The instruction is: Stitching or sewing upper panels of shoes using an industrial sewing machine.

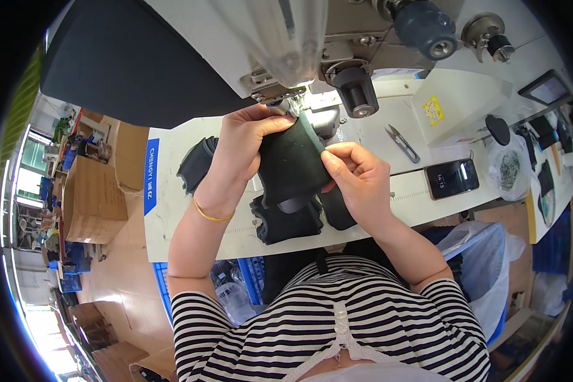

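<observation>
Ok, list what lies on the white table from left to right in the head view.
Black fabric pile → left hand → held black piece → right hand → thread snips → phone → clear bag.

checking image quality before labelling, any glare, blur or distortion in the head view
Head view: strong fisheye bend, black corners, the table edge curves; windows at far left are blown out; a lamp under the sewing machine lights the black fabric brightly; both hands, left and right, are sharp; the phone screen is glare-free.
</observation>
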Available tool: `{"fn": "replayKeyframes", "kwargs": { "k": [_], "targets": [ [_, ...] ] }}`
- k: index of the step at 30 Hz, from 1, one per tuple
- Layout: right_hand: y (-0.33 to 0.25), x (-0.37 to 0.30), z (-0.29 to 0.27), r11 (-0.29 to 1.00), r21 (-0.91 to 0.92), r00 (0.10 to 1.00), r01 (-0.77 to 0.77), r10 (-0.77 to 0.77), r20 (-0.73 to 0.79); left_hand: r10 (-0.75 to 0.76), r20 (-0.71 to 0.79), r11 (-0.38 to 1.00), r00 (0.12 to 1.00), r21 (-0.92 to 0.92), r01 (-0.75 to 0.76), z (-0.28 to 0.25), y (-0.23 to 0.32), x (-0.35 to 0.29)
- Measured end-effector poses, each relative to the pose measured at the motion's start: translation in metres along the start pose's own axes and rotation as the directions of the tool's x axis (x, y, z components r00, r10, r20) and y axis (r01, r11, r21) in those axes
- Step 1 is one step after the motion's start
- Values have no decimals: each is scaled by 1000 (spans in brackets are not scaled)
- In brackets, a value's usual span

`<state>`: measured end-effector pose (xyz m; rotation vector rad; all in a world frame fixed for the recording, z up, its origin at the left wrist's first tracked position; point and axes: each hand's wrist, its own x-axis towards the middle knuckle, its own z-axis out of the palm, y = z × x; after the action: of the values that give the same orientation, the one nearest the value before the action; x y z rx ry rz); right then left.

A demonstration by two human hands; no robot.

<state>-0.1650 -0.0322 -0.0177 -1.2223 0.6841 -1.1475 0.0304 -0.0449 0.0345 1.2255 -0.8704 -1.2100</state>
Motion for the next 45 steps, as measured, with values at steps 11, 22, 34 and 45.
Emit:
{"fn": "replayKeyframes", "kwargs": {
  "k": [11, 22, 34, 45],
  "targets": [
    [1, -1, 2, 1000, 4, 1000, -9, 9, 2, -3, -10, 998, 1000, -61, 2, -1, -3, -1],
    [-2, 5, 3, 999, -37, 1000, 25, -25, -1, 39, -8, 999, 999, -33, -39, -4, -4, 7],
    [-10, -9, -2, 995, 16, 991, -98, 96, 91, 39, 47, 999, 998, -12, -38, -5, 1, 4],
    [-6, 2, 5, 999, -15, 996, -46, 47, 74, 35, -32, 999, 999, -27, -36, -9, 3, 21]
  ]
}}
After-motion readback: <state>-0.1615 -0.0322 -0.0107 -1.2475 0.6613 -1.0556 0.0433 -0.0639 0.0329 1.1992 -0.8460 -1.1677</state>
